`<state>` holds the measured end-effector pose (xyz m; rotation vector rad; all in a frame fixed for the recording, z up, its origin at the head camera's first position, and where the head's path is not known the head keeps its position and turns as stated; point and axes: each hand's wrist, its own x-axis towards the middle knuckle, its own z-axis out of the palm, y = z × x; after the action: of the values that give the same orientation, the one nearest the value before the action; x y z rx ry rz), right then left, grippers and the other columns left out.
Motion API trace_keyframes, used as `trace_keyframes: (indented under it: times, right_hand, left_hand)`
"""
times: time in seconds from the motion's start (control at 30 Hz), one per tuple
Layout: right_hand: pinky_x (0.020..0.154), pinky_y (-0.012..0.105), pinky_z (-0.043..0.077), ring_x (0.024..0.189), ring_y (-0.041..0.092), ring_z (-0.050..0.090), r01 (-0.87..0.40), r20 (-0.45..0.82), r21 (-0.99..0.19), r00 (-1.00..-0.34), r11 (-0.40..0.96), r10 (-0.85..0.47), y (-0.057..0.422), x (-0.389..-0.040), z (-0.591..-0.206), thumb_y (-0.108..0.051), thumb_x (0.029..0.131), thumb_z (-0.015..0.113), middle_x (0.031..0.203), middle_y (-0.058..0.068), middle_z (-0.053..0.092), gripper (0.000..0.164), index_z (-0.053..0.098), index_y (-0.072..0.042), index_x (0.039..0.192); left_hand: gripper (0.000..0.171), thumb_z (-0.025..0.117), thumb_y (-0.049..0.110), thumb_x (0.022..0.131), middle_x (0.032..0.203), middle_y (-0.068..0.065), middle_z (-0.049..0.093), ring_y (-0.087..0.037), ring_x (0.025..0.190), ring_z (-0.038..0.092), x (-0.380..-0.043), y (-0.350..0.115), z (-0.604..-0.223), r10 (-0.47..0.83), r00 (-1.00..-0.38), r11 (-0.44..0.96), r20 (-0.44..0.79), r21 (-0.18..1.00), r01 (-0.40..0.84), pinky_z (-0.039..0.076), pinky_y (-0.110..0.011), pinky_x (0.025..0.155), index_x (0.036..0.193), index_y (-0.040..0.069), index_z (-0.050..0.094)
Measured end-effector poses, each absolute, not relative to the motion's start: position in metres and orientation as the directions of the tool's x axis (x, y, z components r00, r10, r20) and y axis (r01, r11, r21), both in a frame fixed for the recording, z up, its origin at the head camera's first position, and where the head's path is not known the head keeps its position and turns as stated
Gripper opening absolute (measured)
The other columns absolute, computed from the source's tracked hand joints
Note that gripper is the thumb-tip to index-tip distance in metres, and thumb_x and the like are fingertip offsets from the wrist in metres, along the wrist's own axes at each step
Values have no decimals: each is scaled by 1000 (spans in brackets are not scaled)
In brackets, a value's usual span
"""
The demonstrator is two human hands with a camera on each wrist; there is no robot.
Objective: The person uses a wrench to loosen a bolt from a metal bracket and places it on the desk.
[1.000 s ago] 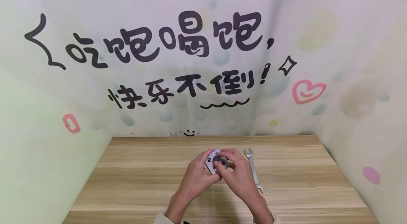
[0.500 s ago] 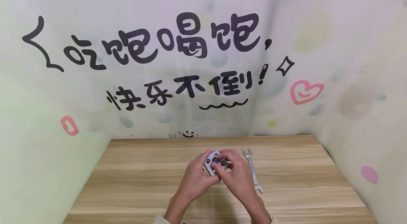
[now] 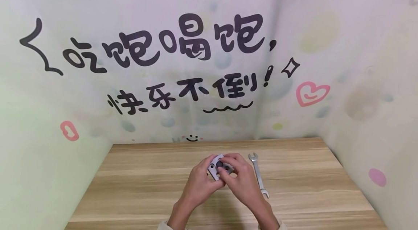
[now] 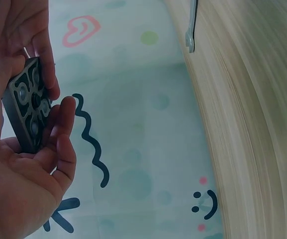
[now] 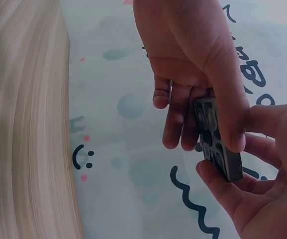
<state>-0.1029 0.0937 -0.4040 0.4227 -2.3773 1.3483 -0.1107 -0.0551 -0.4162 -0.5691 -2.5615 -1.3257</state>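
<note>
A square grey metal plate (image 3: 214, 173) with round holes is held up over the table in the head view. My left hand (image 3: 201, 182) grips it by its edges, thumb on the near side. My right hand (image 3: 243, 178) pinches a dark bolt head (image 3: 220, 165) at the plate's middle between thumb and index finger. Its other fingers reach behind the plate's right side. In the left wrist view the plate's underside (image 4: 28, 107) shows recessed pockets and a dark round centre. The right wrist view has the plate (image 5: 229, 162) tilted between both hands.
A silver open-ended wrench (image 3: 258, 173) lies on the wooden table (image 3: 147, 186), just right of my right hand. Pale walls with black lettering (image 3: 192, 88) and drawings enclose the table at the back and both sides.
My right index finger and thumb have shifted around the dark bolt head, the index finger now reaching further over it. The left hand keeps its grip on the plate. The wrench lies still.
</note>
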Motion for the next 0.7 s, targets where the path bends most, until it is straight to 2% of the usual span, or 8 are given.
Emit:
trace_keyframes:
  times: [0.17, 0.43, 0.53, 0.7]
  right_hand:
    - [66, 22, 50, 91, 9, 57, -456, 472, -753, -877, 474, -94, 95, -105, -406, -18, 77, 69, 102, -5, 57, 23, 66, -17, 100]
    - [64, 20, 50, 86, 6, 60, -438, 481, -761, -876, 479, -38, 93, -105, -405, -20, 69, 77, 94, -6, 60, 31, 61, -17, 97]
    - [64, 19, 50, 85, 5, 60, -435, 481, -766, -876, 474, -25, 92, -106, -404, -18, 69, 77, 92, -6, 60, 29, 60, -17, 92]
    - [61, 20, 50, 83, 8, 58, -457, 505, -740, -862, 493, -41, 93, -106, -405, -17, 72, 75, 94, -5, 59, 20, 61, -20, 86]
  left_hand:
    - [57, 72, 30, 69, 110, 9, 55, -7, 92, 54, -111, -55, -417, 239, -906, 520, 350, 742, 424, 47, -31, 75, 121, 22, 50]
    - [56, 72, 28, 67, 106, 9, 56, -7, 89, 54, -111, -53, -417, 233, -904, 532, 358, 731, 427, 47, -28, 74, 119, 22, 52]
    - [57, 71, 28, 67, 106, 9, 56, -7, 89, 53, -111, -53, -416, 230, -906, 533, 355, 733, 422, 46, -25, 73, 120, 22, 52]
    - [56, 72, 28, 68, 107, 8, 56, -7, 90, 54, -111, -53, -417, 238, -906, 521, 351, 741, 424, 47, -29, 74, 120, 22, 51]
